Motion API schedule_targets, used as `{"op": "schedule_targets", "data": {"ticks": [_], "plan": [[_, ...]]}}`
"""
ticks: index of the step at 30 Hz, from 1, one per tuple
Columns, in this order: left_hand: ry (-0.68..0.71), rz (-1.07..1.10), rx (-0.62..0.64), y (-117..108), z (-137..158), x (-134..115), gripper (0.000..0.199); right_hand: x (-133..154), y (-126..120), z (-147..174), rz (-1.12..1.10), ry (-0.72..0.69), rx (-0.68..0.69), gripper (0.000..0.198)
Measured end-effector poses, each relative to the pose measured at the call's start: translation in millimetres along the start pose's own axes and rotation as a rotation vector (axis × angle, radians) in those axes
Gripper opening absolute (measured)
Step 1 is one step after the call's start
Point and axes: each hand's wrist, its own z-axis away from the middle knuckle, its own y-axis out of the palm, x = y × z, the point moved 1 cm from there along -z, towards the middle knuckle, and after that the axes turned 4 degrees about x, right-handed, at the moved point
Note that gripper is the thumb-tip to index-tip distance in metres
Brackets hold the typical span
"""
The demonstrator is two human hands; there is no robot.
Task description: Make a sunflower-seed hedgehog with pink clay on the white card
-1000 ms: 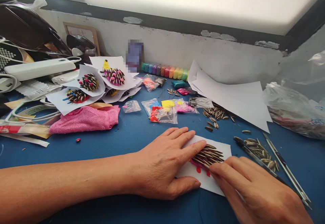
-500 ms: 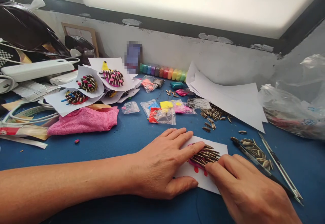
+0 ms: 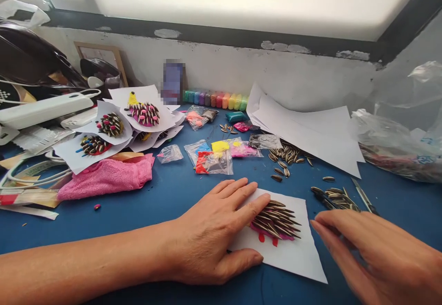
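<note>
My left hand lies flat with spread fingers, its index finger resting along the edge of a seed-covered clay shape and pressing the white paper beneath. Striped sunflower seeds stick in overlapping rows out of the shape's purple clay base, and two red clay bits sit below it. My right hand is off the paper at the right, thumb and index tips close together with no seed visible between them. Just beyond its fingertips is a small pile of sunflower seeds, with a dark pen across it.
A craft knife lies beyond my right hand. Clay packets, more seeds and white sheets are farther back. At left are a pink cloth, finished seed pictures and cables. A plastic bag stands right.
My right hand has lifted away from the clay shape and moved right, beside the seed pile, uncovering the paper's lower right corner. My left hand stays on the paper. The view has shifted slightly.
</note>
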Motion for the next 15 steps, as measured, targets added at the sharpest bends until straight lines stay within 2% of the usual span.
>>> {"op": "schedule_targets", "data": {"ticks": [4,9,15], "plan": [[-0.014,0.004,0.028,-1.3,-1.7,-0.8,0.082,-2.1,3.1,0.2,-0.082,-0.007,-0.011,0.011],[-0.003,0.012,0.026,-3.0,-2.8,-1.9,0.081,8.3,4.9,-6.1,-0.224,0.011,0.017,0.008],[-0.022,-0.012,0.082,-5.6,-4.2,-2.6,0.082,21.9,13.6,-7.1,-0.238,0.06,-0.024,0.015]]}}
